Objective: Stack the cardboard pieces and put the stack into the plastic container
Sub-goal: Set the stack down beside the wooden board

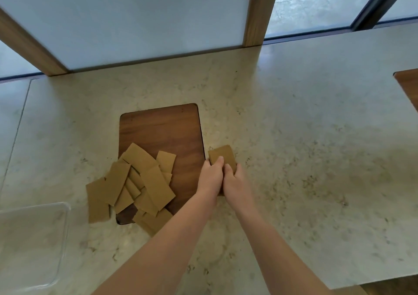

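Note:
A small stack of brown cardboard pieces (222,154) rests on the stone counter just right of a wooden board (162,131). My left hand (210,178) and my right hand (236,185) press against each other and both grip the near end of this stack. A loose pile of several cardboard pieces (138,186) lies over the board's near left corner and spills onto the counter. The clear plastic container (34,245) sits at the bottom left, and no cardboard shows inside it.
The pale stone counter (305,159) runs wide to the right. A frosted panel in a wooden frame (260,11) rises at the back. A second wooden board's corner (408,84) shows at the right edge. The counter's near edge is at the bottom right.

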